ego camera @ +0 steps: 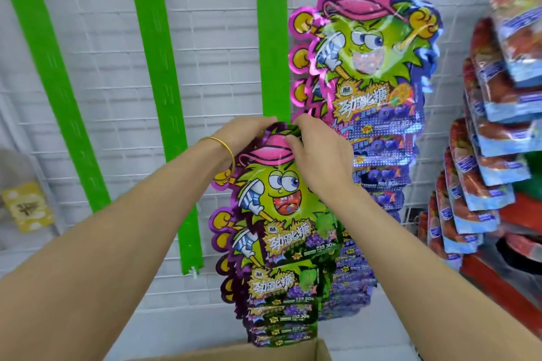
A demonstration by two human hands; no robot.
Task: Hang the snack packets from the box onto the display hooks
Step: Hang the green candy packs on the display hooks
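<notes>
My bare forearms reach up and inward, my left hand (249, 133) and right hand (321, 155) nearly touching, fingers of both curled, pinching the top of the packet strip (281, 199) between them.

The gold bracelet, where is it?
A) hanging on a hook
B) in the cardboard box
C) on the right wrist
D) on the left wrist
D: the gold bracelet circles the left wrist, just behind the left hand gripping the top of the candy packet; the right hand has a bare wrist.

Low and left of the shiny blue packet strip (372, 67): shiny purple packet strip (281, 214). Underneath: brown cardboard box (234, 352).
</notes>
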